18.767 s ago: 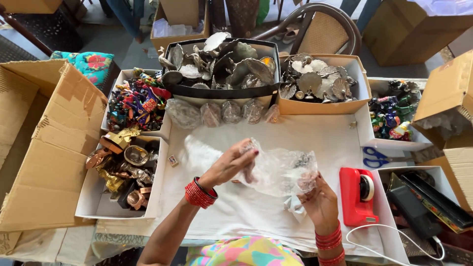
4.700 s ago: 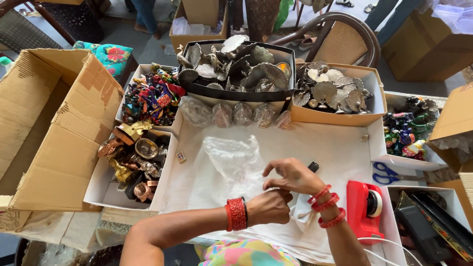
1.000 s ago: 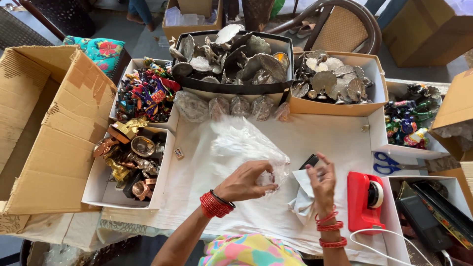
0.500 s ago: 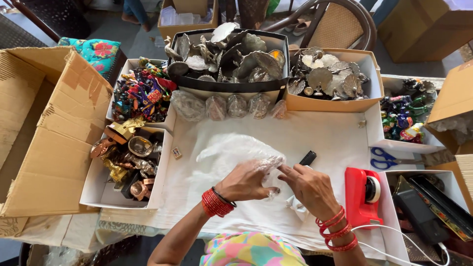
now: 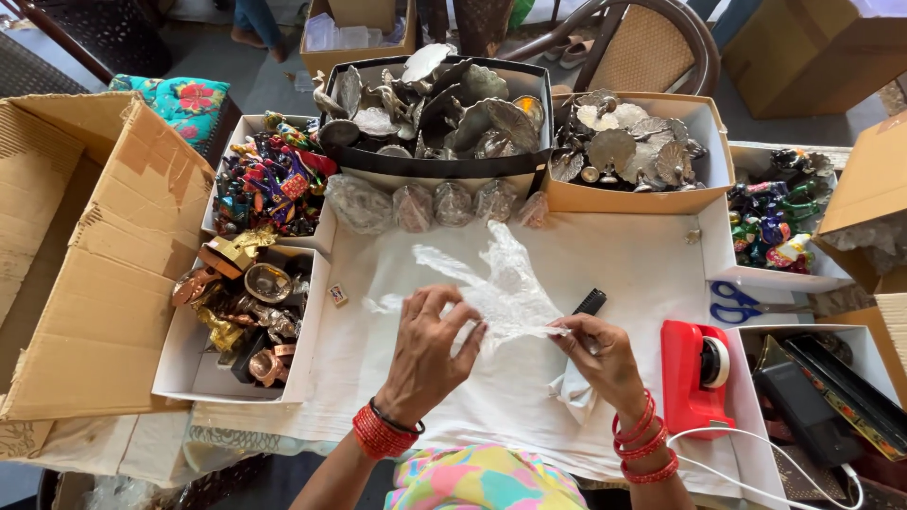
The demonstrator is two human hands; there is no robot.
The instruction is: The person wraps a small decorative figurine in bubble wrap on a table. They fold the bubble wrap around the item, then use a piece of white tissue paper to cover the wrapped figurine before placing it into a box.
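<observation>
- Left hand (image 5: pixel 430 354) over the white cloth (image 5: pixel 642 274), fingers spread and curled, fingertips on the near edge of a clear crinkled plastic bag (image 5: pixel 501 283); pinch or mere touch, cannot tell.
- Right hand (image 5: pixel 600 354) just beside it, thumb and forefinger pinched on the right corner of the same bag.
- Bag lying flat mid-cloth, spreading away from both hands toward the far boxes.
- Red bangles on both wrists.
- Small black comb-like piece (image 5: pixel 590 301) on cloth just above the right hand, touching neither hand.
- Red tape dispenser (image 5: pixel 694 378) right of the right hand, near but apart.
- Blue-handled scissors (image 5: pixel 742 302) past the dispenser, on the edge of a white tray.
- Row of small wrapped bundles (image 5: pixel 435 203) along the far edge of the cloth.
- Black tray of silver metal pieces (image 5: pixel 435 104) behind the bundles; tan box of silver leaf-shaped pieces (image 5: pixel 628 146) to its right.
- White box of colourful figurines (image 5: pixel 269 179) at far left; white box of brass and copper items (image 5: pixel 241 302) nearer, left of the left hand.
- Large open cardboard box (image 5: pixel 94 274) at far left.
</observation>
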